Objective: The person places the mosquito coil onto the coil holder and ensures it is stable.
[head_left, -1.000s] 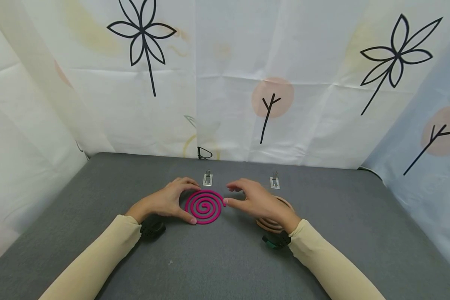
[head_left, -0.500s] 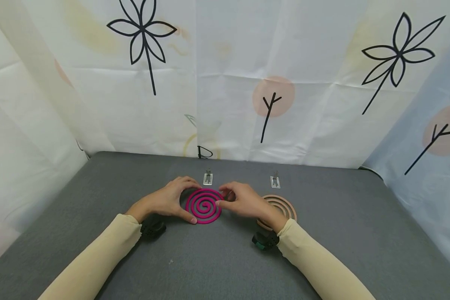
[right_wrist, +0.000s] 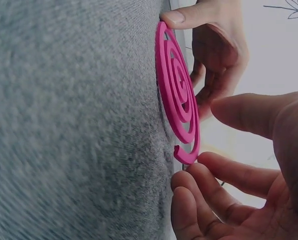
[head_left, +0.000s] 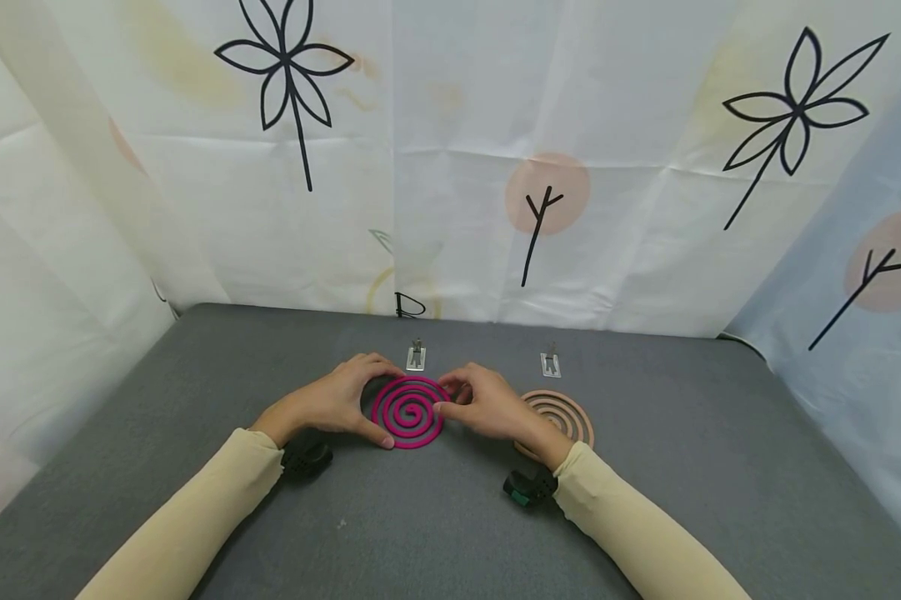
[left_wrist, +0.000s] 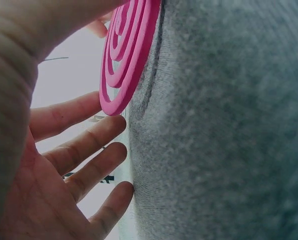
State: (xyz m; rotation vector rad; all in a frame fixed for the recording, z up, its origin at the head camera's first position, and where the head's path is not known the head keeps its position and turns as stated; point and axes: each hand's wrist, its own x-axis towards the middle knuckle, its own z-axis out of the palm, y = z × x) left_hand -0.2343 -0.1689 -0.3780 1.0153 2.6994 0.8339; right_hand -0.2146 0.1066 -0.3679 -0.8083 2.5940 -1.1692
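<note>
A pink mosquito coil (head_left: 411, 412) lies on or just over the grey cloth. My left hand (head_left: 339, 398) holds its left side, thumb at the near edge and index finger at the far edge. In the left wrist view the other fingers of the left hand (left_wrist: 74, 175) spread below the coil (left_wrist: 134, 55). At the coil's right side is my right hand (head_left: 488, 402). Its index fingertip touches the edge near the loose outer end in the right wrist view, while the thumb of the right hand (right_wrist: 248, 170) stands slightly off the coil (right_wrist: 176, 90).
A tan mosquito coil (head_left: 566, 412) lies partly beneath the right wrist. Two small metal coil stands, a left stand (head_left: 416, 358) and a right stand (head_left: 551, 364), sit towards the back of the grey table (head_left: 420, 517). Printed curtains (head_left: 450, 167) enclose the far side.
The right hand has moved left to the pink coil's right edge and its fingers have drawn in. More of the tan coil shows. My left hand stays in place.
</note>
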